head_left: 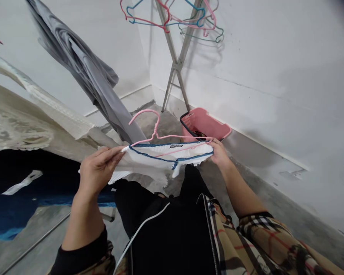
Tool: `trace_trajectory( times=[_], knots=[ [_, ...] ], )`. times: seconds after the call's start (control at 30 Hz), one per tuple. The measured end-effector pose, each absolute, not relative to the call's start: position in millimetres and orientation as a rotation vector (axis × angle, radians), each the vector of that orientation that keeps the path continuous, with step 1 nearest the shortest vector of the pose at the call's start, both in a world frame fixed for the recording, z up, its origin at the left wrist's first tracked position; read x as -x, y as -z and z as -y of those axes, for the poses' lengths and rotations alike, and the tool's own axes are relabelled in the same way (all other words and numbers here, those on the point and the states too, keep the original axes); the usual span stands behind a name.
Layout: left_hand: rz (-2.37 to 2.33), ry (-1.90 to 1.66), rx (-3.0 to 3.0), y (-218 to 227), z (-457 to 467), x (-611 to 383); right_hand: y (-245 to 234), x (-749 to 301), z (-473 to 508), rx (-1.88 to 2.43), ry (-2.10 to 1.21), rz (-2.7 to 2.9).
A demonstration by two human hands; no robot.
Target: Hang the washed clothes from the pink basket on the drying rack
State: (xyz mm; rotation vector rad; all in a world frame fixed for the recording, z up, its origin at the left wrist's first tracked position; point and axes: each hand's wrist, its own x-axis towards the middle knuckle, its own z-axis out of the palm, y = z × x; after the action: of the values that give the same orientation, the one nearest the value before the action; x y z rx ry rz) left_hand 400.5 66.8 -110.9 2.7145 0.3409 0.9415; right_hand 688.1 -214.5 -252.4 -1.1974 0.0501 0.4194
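A white garment with dark blue edging around its opening stretches between my two hands. Inside the opening lies a pink hanger, its hook pointing up and to the left. My left hand pinches the garment's left end, close to one hanger shoulder. At the other end, my right hand grips the blue-edged cloth together with the hanger's right tip. A small dark label shows on the inner back of the garment. The lower part of the cloth hangs down in front of my legs.
A pink basket stands on the floor by the wall. Behind it rises a metal X-shaped rack with several coloured hangers. Grey cloth and cream lace cloth hang at left. A white cable crosses my lap.
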Motion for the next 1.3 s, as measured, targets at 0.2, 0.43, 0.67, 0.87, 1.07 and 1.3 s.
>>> trace_trajectory(
  times=[0.2, 0.43, 0.67, 0.87, 1.07, 1.3],
  knots=[
    [-0.381, -0.951, -2.869, 113, -67, -398, 244, -690, 212, 1.235, -0.335, -0.053],
    [-0.56, -0.921, -3.019, 127, -63, -406, 204, -664, 246, 1.515, -0.706, 0.665],
    [-0.432, -0.99, -2.684, 127, -70, -411, 166, -667, 251, 1.825, -0.144, 1.057],
    [-0.505, -0.951, -2.465, 127, -70, -412, 154, -665, 254, 1.889, -0.254, 1.05],
    [-0.563, -0.949, -2.397, 142, -84, -423, 123, -665, 273, 1.966, 0.237, 0.922],
    [-0.881, -1.082, -2.319, 195, -107, -437, 66, -670, 275, 2.051, 0.689, 0.97]
  ],
)
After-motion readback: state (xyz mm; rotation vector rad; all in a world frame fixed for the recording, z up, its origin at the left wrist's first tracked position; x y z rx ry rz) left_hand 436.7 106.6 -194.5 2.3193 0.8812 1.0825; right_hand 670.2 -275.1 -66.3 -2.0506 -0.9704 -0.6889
